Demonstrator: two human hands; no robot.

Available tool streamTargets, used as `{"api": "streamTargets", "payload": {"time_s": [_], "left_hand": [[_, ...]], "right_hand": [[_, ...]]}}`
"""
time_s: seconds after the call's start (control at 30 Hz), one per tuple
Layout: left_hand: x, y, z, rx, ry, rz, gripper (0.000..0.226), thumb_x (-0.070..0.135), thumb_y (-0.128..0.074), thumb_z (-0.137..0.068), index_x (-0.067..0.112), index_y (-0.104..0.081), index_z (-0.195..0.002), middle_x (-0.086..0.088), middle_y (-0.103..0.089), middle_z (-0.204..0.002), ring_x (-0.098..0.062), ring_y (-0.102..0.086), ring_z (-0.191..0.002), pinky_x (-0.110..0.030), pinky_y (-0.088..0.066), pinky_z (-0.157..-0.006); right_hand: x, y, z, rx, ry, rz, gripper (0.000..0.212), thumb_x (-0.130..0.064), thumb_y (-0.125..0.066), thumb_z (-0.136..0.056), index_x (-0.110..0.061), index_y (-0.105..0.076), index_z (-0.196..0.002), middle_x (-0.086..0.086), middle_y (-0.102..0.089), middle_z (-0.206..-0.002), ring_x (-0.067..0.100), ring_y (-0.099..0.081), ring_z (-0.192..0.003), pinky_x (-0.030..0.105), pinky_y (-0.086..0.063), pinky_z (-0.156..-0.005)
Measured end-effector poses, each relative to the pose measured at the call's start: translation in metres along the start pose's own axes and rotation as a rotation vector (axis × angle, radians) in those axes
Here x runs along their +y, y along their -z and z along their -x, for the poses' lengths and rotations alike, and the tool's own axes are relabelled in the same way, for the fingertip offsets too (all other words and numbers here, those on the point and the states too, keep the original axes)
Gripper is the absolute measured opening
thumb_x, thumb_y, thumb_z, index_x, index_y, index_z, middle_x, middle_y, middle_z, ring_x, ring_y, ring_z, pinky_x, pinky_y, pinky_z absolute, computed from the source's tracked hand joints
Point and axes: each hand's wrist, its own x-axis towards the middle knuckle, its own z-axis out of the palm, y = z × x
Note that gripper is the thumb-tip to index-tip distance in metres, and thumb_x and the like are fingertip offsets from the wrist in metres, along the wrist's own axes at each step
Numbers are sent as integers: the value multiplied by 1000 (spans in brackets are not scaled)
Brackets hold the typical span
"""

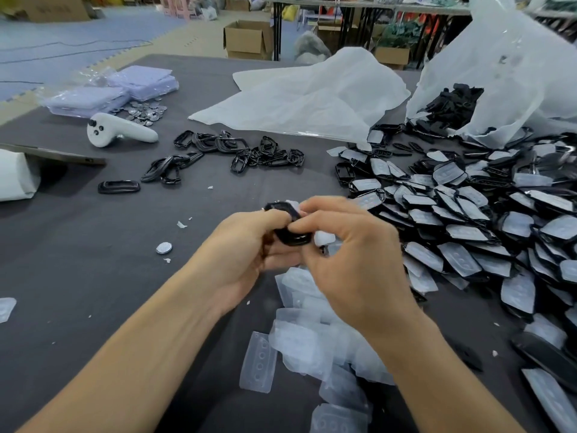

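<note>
Both hands meet over the middle of the dark grey table (pixel 93 276). My left hand (pixel 243 254) grips a black key-fob shell (pixel 288 226) from the left. My right hand (pixel 349 254) pinches the same shell from the right, with a translucent white insert (pixel 324 238) showing under its fingers. Part of the shell is hidden by the fingers. A large heap of black shells with white inserts (pixel 468 220) spreads to the right. Empty black frames (pixel 224 154) lie scattered further back. A pile of loose translucent inserts (pixel 312 339) lies below my hands.
A white hand controller (pixel 118 132) and a tablet (pixel 56 156) lie at the left, with small metal discs (pixel 146 112) and lilac packets (pixel 118 92) behind. White plastic bags (pixel 312 95) sit at the back right. One metal disc (pixel 164 247) lies near my left hand.
</note>
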Motion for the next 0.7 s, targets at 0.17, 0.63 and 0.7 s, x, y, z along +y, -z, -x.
{"api": "streamTargets", "payload": {"time_s": [0.17, 0.63, 0.7], "left_hand": [[7, 14, -4, 299, -125, -68, 20, 2, -55, -102, 8, -73, -95, -11, -80, -85, -21, -78, -73, -22, -58, -56], [7, 22, -10, 402, -197, -111, 22, -1, -58, -99, 11, -74, -89, -7, -79, -77, -20, -76, -66, -24, -58, -54], [6, 21, -10, 407, -193, -121, 23, -1, -58, -98, 12, -75, -89, -7, -79, -77, -19, -76, -67, -24, -58, -54]], "right_hand": [[7, -2, -1, -89, -216, 129, 25, -19, -70, -89, -36, -77, -107, -24, -55, -95, -7, -52, -97, 2, -35, -80], [9, -25, -1, -203, -99, 449, 15, -28, -67, -94, -27, -75, -82, -16, -69, -95, 15, -50, -109, 25, -24, -98], [4, -22, -3, -55, -155, 335, 17, -24, -67, -94, -26, -74, -78, -21, -64, -80, 11, -50, -100, 24, -30, -93]]}}
